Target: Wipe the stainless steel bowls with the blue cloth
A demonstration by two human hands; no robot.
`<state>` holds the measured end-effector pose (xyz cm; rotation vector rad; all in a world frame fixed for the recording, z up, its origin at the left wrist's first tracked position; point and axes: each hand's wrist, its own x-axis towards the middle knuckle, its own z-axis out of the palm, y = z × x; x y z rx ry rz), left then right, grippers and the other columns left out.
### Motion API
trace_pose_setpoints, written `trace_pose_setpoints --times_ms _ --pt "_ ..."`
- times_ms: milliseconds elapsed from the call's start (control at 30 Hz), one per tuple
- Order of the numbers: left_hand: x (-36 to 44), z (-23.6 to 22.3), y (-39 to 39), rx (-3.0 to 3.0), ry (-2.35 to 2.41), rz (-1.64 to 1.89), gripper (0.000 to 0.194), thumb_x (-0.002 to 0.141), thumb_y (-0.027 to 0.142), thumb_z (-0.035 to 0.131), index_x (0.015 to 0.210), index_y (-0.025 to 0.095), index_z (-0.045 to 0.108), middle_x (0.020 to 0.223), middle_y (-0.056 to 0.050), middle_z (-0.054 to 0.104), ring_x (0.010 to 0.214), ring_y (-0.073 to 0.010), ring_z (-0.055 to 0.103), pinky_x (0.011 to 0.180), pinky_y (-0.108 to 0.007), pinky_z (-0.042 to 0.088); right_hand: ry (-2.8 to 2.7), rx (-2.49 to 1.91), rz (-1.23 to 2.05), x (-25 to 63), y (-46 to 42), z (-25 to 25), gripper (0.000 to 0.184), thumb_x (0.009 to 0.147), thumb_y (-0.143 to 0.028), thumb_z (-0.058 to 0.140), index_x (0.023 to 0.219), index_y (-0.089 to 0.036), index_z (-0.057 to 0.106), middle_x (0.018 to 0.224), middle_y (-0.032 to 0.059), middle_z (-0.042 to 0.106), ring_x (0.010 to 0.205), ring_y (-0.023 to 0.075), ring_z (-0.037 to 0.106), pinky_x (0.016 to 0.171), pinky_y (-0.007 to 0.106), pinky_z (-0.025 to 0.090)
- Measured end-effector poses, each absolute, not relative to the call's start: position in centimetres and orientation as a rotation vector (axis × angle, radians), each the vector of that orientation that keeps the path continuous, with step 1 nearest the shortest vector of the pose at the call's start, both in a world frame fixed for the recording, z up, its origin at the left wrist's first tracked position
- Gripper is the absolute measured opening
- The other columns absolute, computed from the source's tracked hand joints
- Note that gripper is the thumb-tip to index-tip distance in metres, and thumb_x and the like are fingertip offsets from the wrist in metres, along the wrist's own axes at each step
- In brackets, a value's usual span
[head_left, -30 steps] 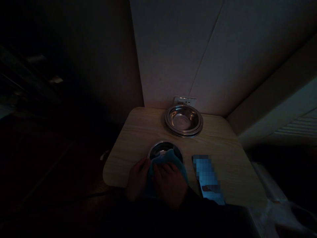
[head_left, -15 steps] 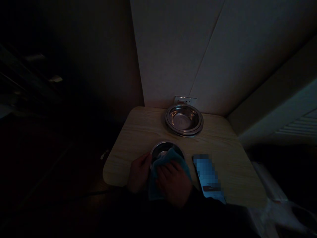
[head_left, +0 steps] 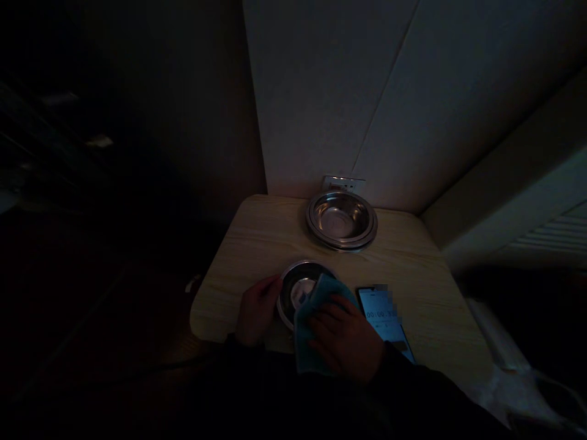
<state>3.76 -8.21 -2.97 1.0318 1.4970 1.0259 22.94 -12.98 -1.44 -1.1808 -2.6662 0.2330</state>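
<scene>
A shiny metal bowl (head_left: pixel 287 299) sits near the front edge of the small wooden table. At its left rim, my left hand (head_left: pixel 257 308) pinches the edge between thumb and fingers. My right hand (head_left: pixel 343 336) presses a blue-green cloth (head_left: pixel 326 293) against the right side of the bowl, its fingers curled over the fabric. The cloth covers the bowl's right part and hangs toward me. Inside the bowl, the left part and the bright bottom show.
Stacked metal bowls (head_left: pixel 342 223) stand at the back of the wooden table (head_left: pixel 413 263), below a wall socket (head_left: pixel 343 183). A lit phone (head_left: pixel 383 318) lies right of my right hand. The surroundings are very dark.
My right hand and the cloth have moved right across the bowl, uncovering more of its inside. My left hand stays at the left rim.
</scene>
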Motion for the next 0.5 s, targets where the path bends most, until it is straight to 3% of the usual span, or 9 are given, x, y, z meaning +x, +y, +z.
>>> trace_pose_setpoints --times_ms 233,500 --pt "3.8 -3.2 -10.1 1.042 1.553 0.997 0.041 0.079 0.048 0.05 0.095 0.015 0.069 0.095 -0.006 0.071 0.087 -0.021 0.063 0.079 -0.029 0.046 -2.598 -1.278 0.338 19.5 -13.5 -1.5 0.027 0.09 -0.033 0.048 0.109 -0.018 0.059 0.107 0.0071 0.066 0.105 0.0225 0.053 0.1 0.044 0.026" --pt "3.4 -2.6 -9.5 1.098 1.507 0.96 0.035 0.08 0.042 0.052 0.094 0.015 0.07 0.09 -0.004 0.072 0.088 -0.0204 0.062 0.08 -0.028 0.044 -2.555 -1.549 0.408 17.2 -11.0 0.1 0.032 0.091 -0.036 0.041 0.105 -0.015 0.061 0.107 0.0096 0.066 0.111 0.0258 0.05 0.099 0.044 0.028"
